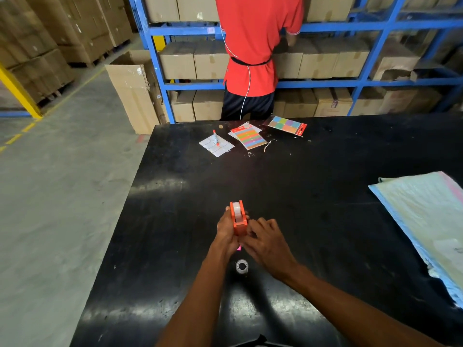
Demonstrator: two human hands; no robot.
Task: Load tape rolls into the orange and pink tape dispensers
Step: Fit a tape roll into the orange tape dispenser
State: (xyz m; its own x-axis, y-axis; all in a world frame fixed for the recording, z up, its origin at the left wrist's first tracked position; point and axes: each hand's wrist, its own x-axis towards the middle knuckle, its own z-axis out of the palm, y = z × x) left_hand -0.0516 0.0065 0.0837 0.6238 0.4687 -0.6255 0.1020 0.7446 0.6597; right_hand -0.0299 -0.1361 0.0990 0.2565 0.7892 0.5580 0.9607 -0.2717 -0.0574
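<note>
Two bare hands are working at the near centre of a black glossy worktop (pixel 313 196). The left hand (pixel 225 230) is gripping a small orange plastic tape dispenser (pixel 239 220), its fingers closed around the dispenser's left side and holding it upright. A translucent tape roll (pixel 237 211) is sitting inside the dispenser's open top. The right hand (pixel 266 242) is pressing against the dispenser's near right corner with fingers curled; whether those fingers are pinching a tape end or only bracing the body cannot be told, as the fingertips are hidden. A small sliver of pink (pixel 239 248) is showing beneath the hands; what it belongs to cannot be told. A second clear tape roll (pixel 241 266) is lying flat on the worktop just nearer than the hands, between the two forearms and apart from them.

At the far edge of the worktop, a white label sheet (pixel 216 146) is lying with an orange pen (pixel 216 138) resting on it, beside a pack of striped multicolour sticky flags (pixel 250 137) and a pack of coloured square notes (pixel 287 125). A pale green woven sack (pixel 426 216) is lying along the right edge. Beyond the worktop, a person in a red shirt (pixel 253 41) is standing, back turned, at blue metal shelving (pixel 375 83) loaded with brown cardboard boxes (pixel 210 61).
</note>
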